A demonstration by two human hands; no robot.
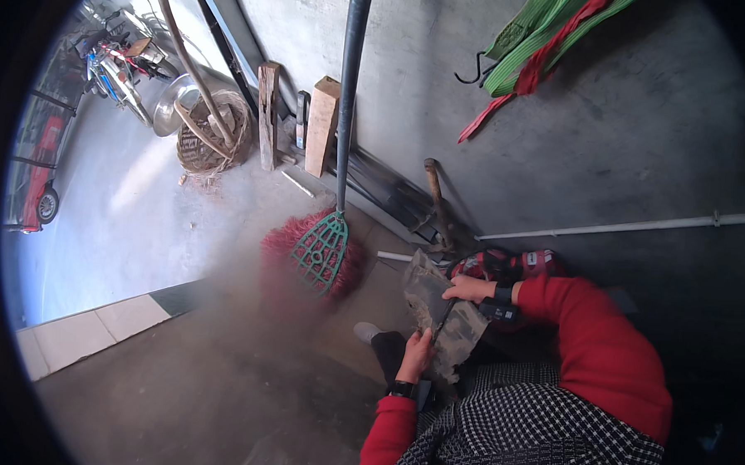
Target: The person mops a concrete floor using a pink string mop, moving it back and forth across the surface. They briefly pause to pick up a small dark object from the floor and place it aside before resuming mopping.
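My left hand is closed around the lower end of a thin dark bar. Higher up, my right hand grips the bar's other end. The bar lies across a dirt-caked grey sheet with ragged edges, whose material I cannot make out. The fingers hide part of both. Ahead of my hands stands a broom with pink bristles, a green plastic grid head and a long dark handle; it is apart from them. A black-and-red bag or cloth bundle lies just beyond my right hand.
A wooden-handled tool leans on the wall near a white pipe. Green straps with a metal hook hang above. Wooden blocks, a wicker basket and a metal basin stand farther left, with a motorcycle behind.
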